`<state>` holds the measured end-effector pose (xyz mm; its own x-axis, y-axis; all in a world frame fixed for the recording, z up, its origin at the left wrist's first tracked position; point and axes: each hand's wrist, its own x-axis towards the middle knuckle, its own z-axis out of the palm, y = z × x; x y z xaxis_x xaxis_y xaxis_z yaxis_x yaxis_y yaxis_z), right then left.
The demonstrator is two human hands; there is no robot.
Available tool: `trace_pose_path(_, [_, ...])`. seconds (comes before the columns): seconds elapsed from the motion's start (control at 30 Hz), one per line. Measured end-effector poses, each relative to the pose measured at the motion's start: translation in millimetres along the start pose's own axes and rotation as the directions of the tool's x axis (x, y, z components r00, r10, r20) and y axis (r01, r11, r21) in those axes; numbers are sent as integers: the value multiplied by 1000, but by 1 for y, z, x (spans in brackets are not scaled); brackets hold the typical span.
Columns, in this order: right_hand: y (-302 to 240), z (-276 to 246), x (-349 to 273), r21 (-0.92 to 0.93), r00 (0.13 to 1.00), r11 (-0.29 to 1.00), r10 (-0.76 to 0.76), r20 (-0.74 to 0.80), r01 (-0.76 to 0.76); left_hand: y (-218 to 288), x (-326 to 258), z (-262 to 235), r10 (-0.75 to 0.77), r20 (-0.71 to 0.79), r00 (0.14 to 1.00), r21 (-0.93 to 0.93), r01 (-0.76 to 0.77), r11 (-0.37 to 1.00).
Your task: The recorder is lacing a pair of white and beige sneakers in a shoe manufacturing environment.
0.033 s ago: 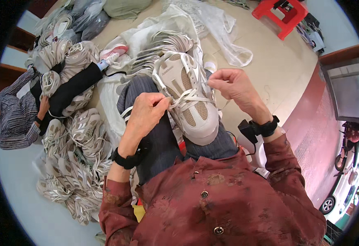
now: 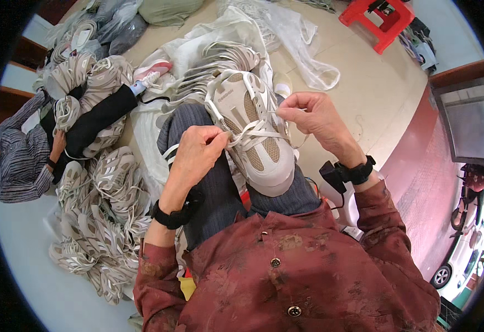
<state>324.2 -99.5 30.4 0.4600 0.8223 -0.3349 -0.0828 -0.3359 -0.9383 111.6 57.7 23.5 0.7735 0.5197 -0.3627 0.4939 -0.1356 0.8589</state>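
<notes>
A beige and white sneaker upper with tan mesh panels rests across my thighs, toe toward me. White shoelace crosses its front in several strands. On the left side of the shoe, my left hand pinches a lace end between thumb and fingertips. My right hand is at the other side, thumb and forefinger closed on another part of the lace, close to the eyelets. Past the shoe, a row of stacked beige shoe uppers lies on white plastic sheeting.
Piles of beige shoe uppers cover the floor at left. Beside them another person in a striped shirt holds a shoe upper. A red stool stands at far right, and a clear plastic bag lies on the floor.
</notes>
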Motion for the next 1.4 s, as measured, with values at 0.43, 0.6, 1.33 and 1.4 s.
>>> trace_pose_path(0.43, [-13, 11, 10, -93, 999, 995, 29, 21, -27, -8, 1, 1, 108, -43, 993, 55, -106, 993])
trace_pose_path(0.6, [-22, 11, 20, -364, 982, 912, -174, 77, 190, -11, 1, 1, 99, 3, 995, 36, -100, 994])
trace_pose_path(1.33, [-28, 73, 27, -670, 656, 258, -608, 447, 696, -10, -11, -3, 79, 4, 997, -64, -79, 995])
trace_pose_path(1.4, [-25, 76, 30, -669, 632, 203, -598, 493, 715, -7, -11, -3, 73, -4, 997, -57, -73, 996])
